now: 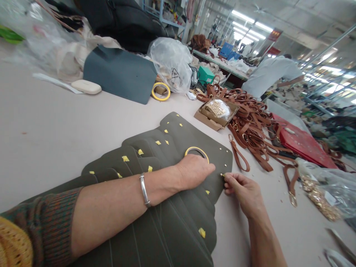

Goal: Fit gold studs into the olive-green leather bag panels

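A stack of dark olive sheets [178,207], cut with wavy edges, lies on the table with small yellow tape bits [125,158] stuck over it. My left hand [196,171], a silver bangle on its wrist, is closed around a roll of yellow tape [197,149] above the top sheet; its fingers are mostly hidden. At the right edge of that sheet, my right hand [241,189] pinches a small yellow piece of tape [223,175]. Several tiny pale dots, perhaps holes or studs, show near the sheet's right corner.
Brown leather straps [250,126] with metal clasps are heaped at the right, beside a cardboard box [207,120] of gold-coloured hardware. Another yellow tape roll [161,91], a dark grey-blue sheet [119,74] and plastic bags [172,63] lie behind. A person [271,74] bends over farther back.
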The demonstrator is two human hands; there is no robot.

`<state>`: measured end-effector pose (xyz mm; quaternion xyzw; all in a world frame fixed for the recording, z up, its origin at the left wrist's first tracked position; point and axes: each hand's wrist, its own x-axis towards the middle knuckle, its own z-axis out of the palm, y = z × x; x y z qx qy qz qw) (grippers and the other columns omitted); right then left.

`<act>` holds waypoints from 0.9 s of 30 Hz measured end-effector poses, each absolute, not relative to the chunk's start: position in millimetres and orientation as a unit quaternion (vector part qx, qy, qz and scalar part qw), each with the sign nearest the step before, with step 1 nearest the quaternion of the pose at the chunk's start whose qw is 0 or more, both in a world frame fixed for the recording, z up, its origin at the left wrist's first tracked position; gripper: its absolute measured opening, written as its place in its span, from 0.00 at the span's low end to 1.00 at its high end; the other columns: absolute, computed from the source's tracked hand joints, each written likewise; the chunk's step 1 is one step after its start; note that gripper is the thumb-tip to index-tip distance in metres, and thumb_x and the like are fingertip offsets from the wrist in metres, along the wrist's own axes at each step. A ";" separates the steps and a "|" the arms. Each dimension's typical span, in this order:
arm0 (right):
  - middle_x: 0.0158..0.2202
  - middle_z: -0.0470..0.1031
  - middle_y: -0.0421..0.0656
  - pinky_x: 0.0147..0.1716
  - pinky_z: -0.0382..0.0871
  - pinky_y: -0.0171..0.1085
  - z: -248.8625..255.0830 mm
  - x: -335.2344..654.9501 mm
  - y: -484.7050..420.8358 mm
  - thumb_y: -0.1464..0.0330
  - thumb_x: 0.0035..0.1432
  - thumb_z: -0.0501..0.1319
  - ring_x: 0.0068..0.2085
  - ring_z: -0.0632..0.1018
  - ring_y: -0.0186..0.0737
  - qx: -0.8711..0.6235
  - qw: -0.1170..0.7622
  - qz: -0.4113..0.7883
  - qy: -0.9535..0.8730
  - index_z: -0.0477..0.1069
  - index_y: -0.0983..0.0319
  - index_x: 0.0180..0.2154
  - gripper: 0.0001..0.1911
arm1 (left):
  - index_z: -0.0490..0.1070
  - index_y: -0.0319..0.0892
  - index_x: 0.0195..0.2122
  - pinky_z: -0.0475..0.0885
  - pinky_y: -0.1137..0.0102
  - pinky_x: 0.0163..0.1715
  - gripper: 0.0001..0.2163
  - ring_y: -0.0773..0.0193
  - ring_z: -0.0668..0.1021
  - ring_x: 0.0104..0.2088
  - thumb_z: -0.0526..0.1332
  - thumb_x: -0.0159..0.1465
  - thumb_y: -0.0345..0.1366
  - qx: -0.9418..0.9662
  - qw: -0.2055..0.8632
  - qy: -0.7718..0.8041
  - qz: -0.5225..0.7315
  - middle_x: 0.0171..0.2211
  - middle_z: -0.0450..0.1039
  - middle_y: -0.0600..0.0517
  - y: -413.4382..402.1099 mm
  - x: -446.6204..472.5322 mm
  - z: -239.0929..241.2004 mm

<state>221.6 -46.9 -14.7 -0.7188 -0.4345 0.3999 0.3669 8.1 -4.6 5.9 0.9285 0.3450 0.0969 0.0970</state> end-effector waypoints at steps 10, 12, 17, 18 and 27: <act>0.21 0.75 0.41 0.24 0.66 0.37 -10.3 207.8 -40.3 0.54 0.50 0.59 0.22 0.75 0.39 -0.760 0.200 0.180 -0.591 0.76 0.61 0.30 0.17 | 0.70 0.40 0.37 0.73 0.63 0.30 0.09 0.53 0.80 0.37 0.52 0.63 0.25 0.931 0.102 0.342 0.080 0.35 0.76 0.47 -5.5 9.1 11.1; 0.20 0.75 0.40 0.25 0.67 0.38 -10.0 207.3 -40.6 0.54 0.49 0.61 0.21 0.75 0.40 -0.771 0.209 0.176 -0.575 0.76 0.61 0.35 0.18 | 0.70 0.40 0.37 0.73 0.64 0.29 0.09 0.53 0.80 0.37 0.52 0.63 0.25 0.931 0.099 0.342 0.082 0.35 0.76 0.47 -5.0 9.0 9.7; 0.24 0.77 0.42 0.25 0.72 0.37 -13.9 215.2 -50.4 0.50 0.47 0.64 0.24 0.77 0.40 -0.747 0.316 0.318 -0.490 0.72 0.62 0.37 0.23 | 0.70 0.40 0.37 0.72 0.66 0.29 0.08 0.55 0.79 0.35 0.53 0.62 0.25 0.929 0.100 0.341 0.099 0.35 0.76 0.48 -3.0 7.0 6.0; 0.24 0.77 0.43 0.26 0.73 0.37 -14.2 216.3 -52.7 0.50 0.46 0.64 0.25 0.78 0.40 -0.743 0.319 0.328 -0.489 0.73 0.63 0.34 0.23 | 0.70 0.41 0.37 0.72 0.66 0.29 0.08 0.55 0.79 0.36 0.53 0.62 0.25 0.930 0.100 0.339 0.099 0.35 0.76 0.48 -2.5 6.6 5.4; 0.26 0.79 0.44 0.30 0.66 0.38 -15.6 204.2 -50.6 0.55 0.55 0.58 0.29 0.78 0.43 -0.738 0.220 0.096 -0.630 0.79 0.59 0.31 0.17 | 0.69 0.40 0.37 0.72 0.66 0.32 0.08 0.55 0.78 0.38 0.52 0.63 0.26 0.934 0.095 0.326 0.114 0.36 0.75 0.46 -1.6 6.6 1.1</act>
